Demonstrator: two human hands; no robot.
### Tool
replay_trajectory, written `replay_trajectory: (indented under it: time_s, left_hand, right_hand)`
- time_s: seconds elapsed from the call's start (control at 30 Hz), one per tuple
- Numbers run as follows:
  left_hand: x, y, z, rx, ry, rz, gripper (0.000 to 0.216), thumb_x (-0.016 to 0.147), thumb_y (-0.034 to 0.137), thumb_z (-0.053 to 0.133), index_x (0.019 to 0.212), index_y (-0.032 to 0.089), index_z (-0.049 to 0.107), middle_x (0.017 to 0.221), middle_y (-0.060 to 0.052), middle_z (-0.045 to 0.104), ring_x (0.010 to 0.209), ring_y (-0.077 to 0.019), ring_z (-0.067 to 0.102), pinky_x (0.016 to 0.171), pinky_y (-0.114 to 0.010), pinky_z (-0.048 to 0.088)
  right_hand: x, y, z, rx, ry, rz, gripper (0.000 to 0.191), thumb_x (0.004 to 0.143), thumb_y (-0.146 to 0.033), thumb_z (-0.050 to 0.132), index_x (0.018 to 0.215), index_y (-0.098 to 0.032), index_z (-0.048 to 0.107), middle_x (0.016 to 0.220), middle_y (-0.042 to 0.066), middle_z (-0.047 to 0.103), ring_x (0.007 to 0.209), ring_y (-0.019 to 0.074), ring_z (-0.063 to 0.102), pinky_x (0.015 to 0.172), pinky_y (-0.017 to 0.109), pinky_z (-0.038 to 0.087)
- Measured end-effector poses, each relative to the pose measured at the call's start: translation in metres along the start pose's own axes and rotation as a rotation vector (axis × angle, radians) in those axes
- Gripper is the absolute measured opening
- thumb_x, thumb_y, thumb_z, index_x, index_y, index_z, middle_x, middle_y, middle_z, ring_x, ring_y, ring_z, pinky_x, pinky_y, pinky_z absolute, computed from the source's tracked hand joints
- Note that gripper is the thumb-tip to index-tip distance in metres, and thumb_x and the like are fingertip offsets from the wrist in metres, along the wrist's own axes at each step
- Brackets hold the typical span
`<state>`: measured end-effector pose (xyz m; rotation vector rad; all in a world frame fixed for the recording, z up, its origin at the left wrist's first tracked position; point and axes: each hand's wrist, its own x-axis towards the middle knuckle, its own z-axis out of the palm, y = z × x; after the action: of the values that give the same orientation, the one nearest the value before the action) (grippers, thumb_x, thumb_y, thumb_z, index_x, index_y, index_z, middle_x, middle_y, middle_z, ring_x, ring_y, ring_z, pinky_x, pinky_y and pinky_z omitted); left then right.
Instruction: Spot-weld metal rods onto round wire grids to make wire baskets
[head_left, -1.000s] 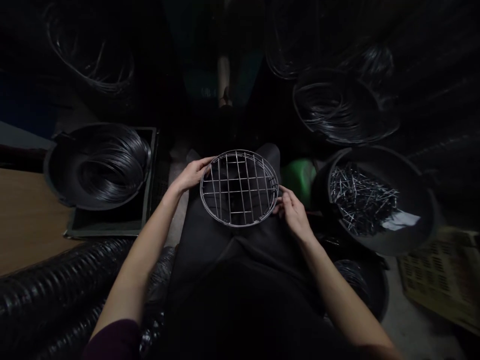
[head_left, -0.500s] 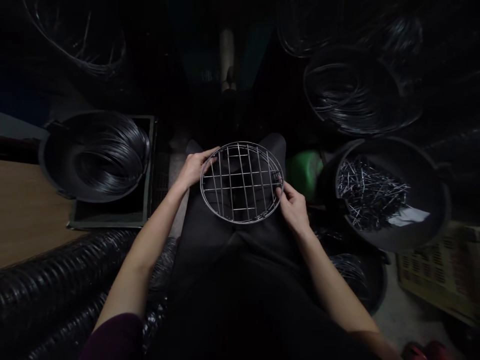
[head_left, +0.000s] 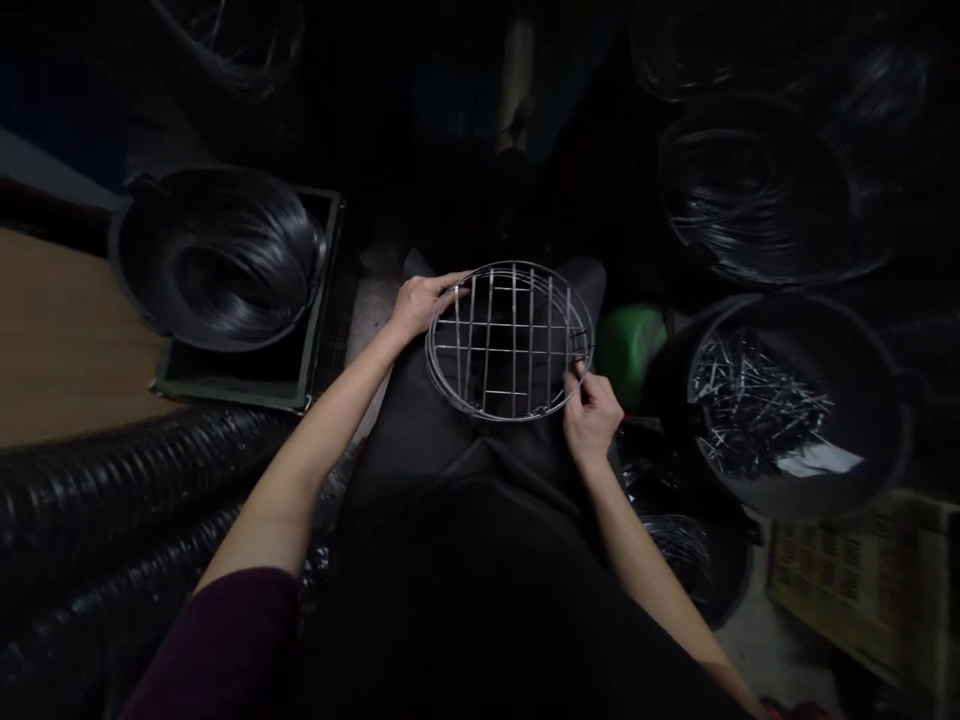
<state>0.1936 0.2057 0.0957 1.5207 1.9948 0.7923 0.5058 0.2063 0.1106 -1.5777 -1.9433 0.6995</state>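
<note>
Silvery wire makes up the round rack [head_left: 514, 350], a grid of crossing bars inside a rim, which is centred between the person's 2 hands above dark trousers [head_left: 420, 440]; whether it rests on the lap I cannot tell. Fingers stretched along the far left edge, the left hand [head_left: 418, 305] holds the rim, while the right hand [head_left: 592, 418] pinches the near right edge between thumb and fingers. On the left, a strip of floor [head_left: 367, 310] separates the left hand from the dark crate [head_left: 232, 385], so there is some sideways room. A black tub [head_left: 142, 290] with a coil of wire [head_left: 259, 240] sits over that crate, covering part of its opening, and a brown panel [head_left: 67, 340] lies further left. Room is tighter on the right: a green object [head_left: 630, 345] is near the right hand, and just past it begins the rim of a second tub [head_left: 870, 400], holding short wire pieces [head_left: 750, 390] and a white scrap [head_left: 821, 460]. Nearer on the right, a yellowish crate [head_left: 840, 580] stands well apart from the rack. Dark, ribbed rolls [head_left: 135, 480] fill the near left, beyond the left forearm.
</note>
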Motion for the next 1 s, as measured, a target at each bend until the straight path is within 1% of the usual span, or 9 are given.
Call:
replay_trajectory:
  time_s: [0.1, 0.27, 0.4, 0.53, 0.67, 0.73, 0.83, 0.9, 1.0]
  left_hand:
    - [-0.001, -0.004, 0.004, -0.018, 0.03, 0.034, 0.035, 0.094, 0.037, 0.06, 0.127, 0.029, 0.068, 0.113, -0.007, 0.075, 0.101, -0.0271, 0.073, 0.084, -0.033, 0.052]
    - [-0.001, -0.012, 0.008, -0.071, 0.05, 0.057, 0.035, 0.093, 0.033, 0.062, 0.128, 0.029, 0.066, 0.111, -0.005, 0.076, 0.099, -0.0254, 0.073, 0.086, -0.035, 0.052]
    - [-0.003, -0.017, 0.012, -0.171, 0.056, 0.065, 0.034, 0.093, 0.035, 0.062, 0.126, 0.029, 0.068, 0.11, -0.004, 0.076, 0.1, -0.0242, 0.072, 0.09, -0.037, 0.052]
    - [-0.002, -0.021, 0.017, -0.347, 0.087, 0.112, 0.035, 0.093, 0.04, 0.061, 0.125, 0.027, 0.068, 0.119, -0.003, 0.073, 0.11, -0.022, 0.069, 0.098, -0.036, 0.05]
    - [-0.006, -0.014, 0.009, -0.38, 0.115, 0.117, 0.037, 0.09, 0.045, 0.064, 0.12, 0.023, 0.071, 0.117, -0.005, 0.074, 0.11, -0.0218, 0.068, 0.097, -0.033, 0.05]
    - [-0.013, -0.009, 0.0, -0.392, 0.154, 0.095, 0.041, 0.088, 0.047, 0.065, 0.119, 0.02, 0.072, 0.113, -0.008, 0.074, 0.103, -0.0212, 0.069, 0.094, -0.033, 0.05]
    - [-0.026, -0.004, -0.015, -0.522, 0.201, -0.003, 0.047, 0.092, 0.049, 0.057, 0.126, 0.017, 0.067, 0.106, -0.009, 0.075, 0.086, -0.0171, 0.068, 0.083, -0.03, 0.053]
    - [-0.03, -0.001, -0.025, -0.629, 0.148, -0.067, 0.051, 0.094, 0.049, 0.054, 0.131, 0.016, 0.063, 0.098, -0.009, 0.075, 0.074, -0.0143, 0.066, 0.073, -0.027, 0.053]
    - [-0.027, 0.007, -0.035, -0.651, 0.003, -0.092, 0.056, 0.089, 0.049, 0.061, 0.134, 0.015, 0.061, 0.091, -0.008, 0.076, 0.071, -0.0153, 0.066, 0.069, -0.026, 0.054]
  right_hand:
    - [-0.015, 0.002, -0.012, -0.126, -0.109, -0.128, 0.055, 0.09, -0.048, 0.047, 0.13, -0.013, 0.062, 0.118, 0.017, 0.067, 0.113, 0.0293, 0.061, 0.101, 0.049, 0.046]
    - [-0.032, -0.004, -0.024, -0.232, -0.382, -0.205, 0.087, 0.083, -0.056, 0.054, 0.153, -0.012, 0.03, 0.151, 0.021, 0.041, 0.14, 0.0368, 0.038, 0.112, 0.059, 0.033]
    - [-0.038, -0.008, -0.009, -0.287, -0.345, -0.113, 0.106, 0.075, -0.068, 0.061, 0.155, -0.011, 0.022, 0.154, 0.025, 0.034, 0.142, 0.0417, 0.033, 0.112, 0.062, 0.029]
    - [-0.043, -0.006, 0.011, -0.328, -0.334, -0.048, 0.111, 0.077, -0.074, 0.054, 0.154, -0.004, 0.018, 0.156, 0.03, 0.026, 0.146, 0.0421, 0.024, 0.114, 0.064, 0.023]
    - [-0.043, -0.004, 0.008, -0.284, -0.344, -0.037, 0.117, 0.075, -0.076, 0.055, 0.154, 0.002, 0.019, 0.156, 0.031, 0.025, 0.147, 0.0408, 0.023, 0.116, 0.063, 0.023]
    - [-0.038, -0.003, -0.004, -0.199, -0.36, -0.032, 0.111, 0.074, -0.073, 0.06, 0.153, -0.002, 0.026, 0.154, 0.029, 0.033, 0.144, 0.039, 0.032, 0.115, 0.06, 0.029]
    - [-0.027, -0.007, -0.029, -0.029, -0.369, -0.008, 0.075, 0.085, -0.061, 0.055, 0.142, -0.012, 0.05, 0.142, 0.02, 0.053, 0.132, 0.0307, 0.05, 0.113, 0.052, 0.038]
    - [-0.016, -0.015, -0.04, 0.061, -0.302, 0.021, 0.056, 0.09, -0.054, 0.05, 0.132, -0.018, 0.061, 0.132, 0.014, 0.063, 0.123, 0.0261, 0.058, 0.11, 0.047, 0.042]
    - [0.005, -0.027, -0.039, 0.211, -0.197, 0.123, 0.053, 0.091, -0.055, 0.049, 0.127, -0.019, 0.065, 0.118, 0.01, 0.07, 0.104, 0.0231, 0.066, 0.1, 0.044, 0.05]
